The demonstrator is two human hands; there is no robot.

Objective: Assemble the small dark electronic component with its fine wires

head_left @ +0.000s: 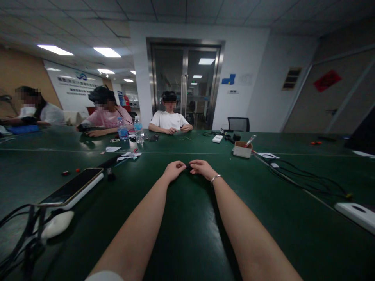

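Both my hands are close together over the middle of the green table [187, 218]. A small black object [188, 166] sits between their fingertips, too small to identify. My left hand [175, 170] pinches its left side with thumb and fingers pressed together. From the right, my right hand [202, 168], with a silver bracelet at the wrist, has its thumb and fingers closed at the other side of the object. The contact points are tiny and partly hidden by the fingers.
On the left lie a phone [73, 187], cables, a white rounded object [58, 225] and crumpled paper [129, 156]. Bottles [138, 130] stand farther back. To the right are a small box [242, 150], black cables and a white device [357, 214]. Three people sit across the table.
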